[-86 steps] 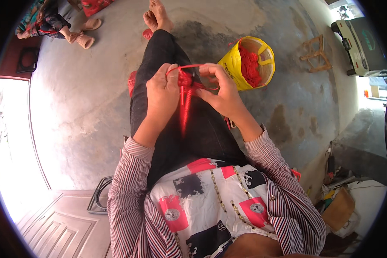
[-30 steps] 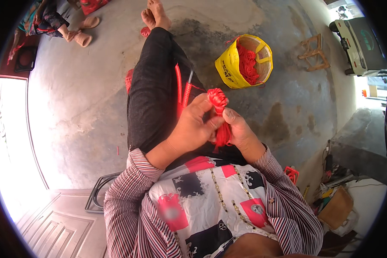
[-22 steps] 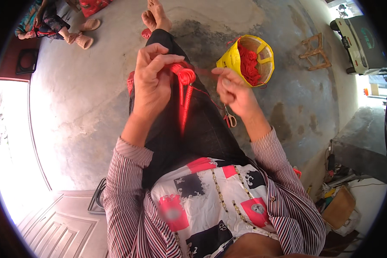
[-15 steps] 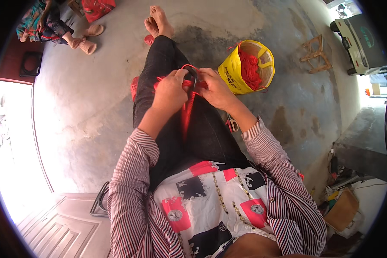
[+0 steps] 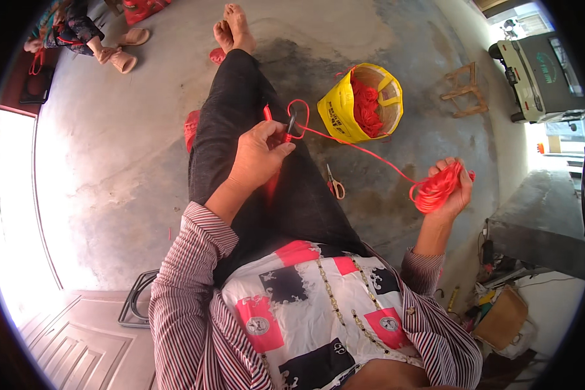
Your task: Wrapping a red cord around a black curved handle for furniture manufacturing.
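Note:
Over my lap, my left hand [image 5: 255, 155] is closed in a pinch on a dark curved piece, perhaps a hoop [image 5: 292, 119], with red cord wound on its lower part. A red length [image 5: 272, 187] hangs below that hand against my dark trousers. Out to the right, my right hand [image 5: 459, 200] is closed round a looped bundle of red cord [image 5: 435, 188]. One strand runs from the bundle to a loose loop at the dark piece. How far the piece extends behind my left fingers is hidden.
A yellow bag [image 5: 340, 110] holding red cord stands beyond my knees. Scissors [image 5: 336, 186] lie on the floor beside my right leg. Farther off are a small wooden stool frame [image 5: 465, 91], a parked vehicle [image 5: 533, 75] and another person's legs and slippers [image 5: 123, 62].
My right hand has swung away to the right with the cord bundle, drawing out the strand. My left hand stays over my lap, gripping the dark piece.

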Tool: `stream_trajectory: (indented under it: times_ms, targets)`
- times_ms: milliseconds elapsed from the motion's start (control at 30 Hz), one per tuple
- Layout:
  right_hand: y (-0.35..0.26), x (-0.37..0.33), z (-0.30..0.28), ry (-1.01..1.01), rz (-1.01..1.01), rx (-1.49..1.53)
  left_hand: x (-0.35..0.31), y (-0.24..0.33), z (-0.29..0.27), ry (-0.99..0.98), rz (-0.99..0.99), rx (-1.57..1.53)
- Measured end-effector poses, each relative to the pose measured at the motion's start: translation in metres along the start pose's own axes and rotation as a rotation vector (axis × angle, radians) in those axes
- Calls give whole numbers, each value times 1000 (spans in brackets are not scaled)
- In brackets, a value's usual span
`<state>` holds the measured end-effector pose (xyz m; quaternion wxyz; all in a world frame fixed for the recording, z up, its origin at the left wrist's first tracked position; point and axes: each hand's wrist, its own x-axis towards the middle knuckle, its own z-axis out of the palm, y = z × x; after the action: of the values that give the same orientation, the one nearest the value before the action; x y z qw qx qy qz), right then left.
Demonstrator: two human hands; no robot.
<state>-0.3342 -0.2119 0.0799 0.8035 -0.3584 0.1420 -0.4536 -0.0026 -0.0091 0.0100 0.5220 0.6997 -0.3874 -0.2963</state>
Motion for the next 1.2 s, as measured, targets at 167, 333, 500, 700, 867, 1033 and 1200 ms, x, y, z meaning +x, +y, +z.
stream_trajectory:
  times_ms: [167, 333, 500, 700, 867, 1033, 1200]
  targets:
    - [81, 19, 38, 220, 181, -175, 0, -4, 1, -11, 4, 32]
    - [177, 41, 56, 6, 343, -43, 1, -1, 5, -18, -21, -70]
    - [198, 58, 92, -192, 493, -663, 3, -5, 4, -37, -21, -99]
    - [143, 18, 142, -510, 256, -1047, -5, -3, 4, -19, -10, -118]
    - [148, -21, 163, -633, 268, -916, -1, -2, 2, -52, 13, -93]
    - [125, -18, 166, -363, 589, -423, 4, -2, 3, -173, -150, -202]
    - [111, -13, 182, -410, 568, -131, -11, 16, 12, 308, 272, 408]
